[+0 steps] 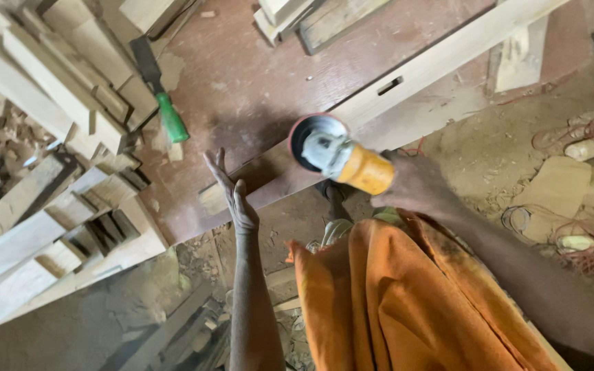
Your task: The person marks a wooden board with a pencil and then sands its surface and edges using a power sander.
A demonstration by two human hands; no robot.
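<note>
Sawdust and wood scraps cover the dirt floor of a carpentry shop, with a reddish-brown workbench [256, 82] filling the upper middle of the view. At nine o'clock lies a heap of pale timber offcuts [42, 137], some cut with notches. Toward eleven o'clock a chisel with a green handle [171, 118] rests on the bench just beside that heap. Near the centre, slightly toward seven o'clock, the left hand [234, 196] is open with its fingers straight, its edge laid against the near end of a long pale plank [441, 58] that runs from the middle up to one o'clock and has a small rectangular slot cut in it. Just right of centre the right hand [414, 182] is closed around the yellow body of an angle grinder [338, 154], whose round disc sits over the plank's near end. At three o'clock tangled reddish cord [586, 137] lies on the floor, and orange cloth [393, 295] fills five o'clock.
</note>
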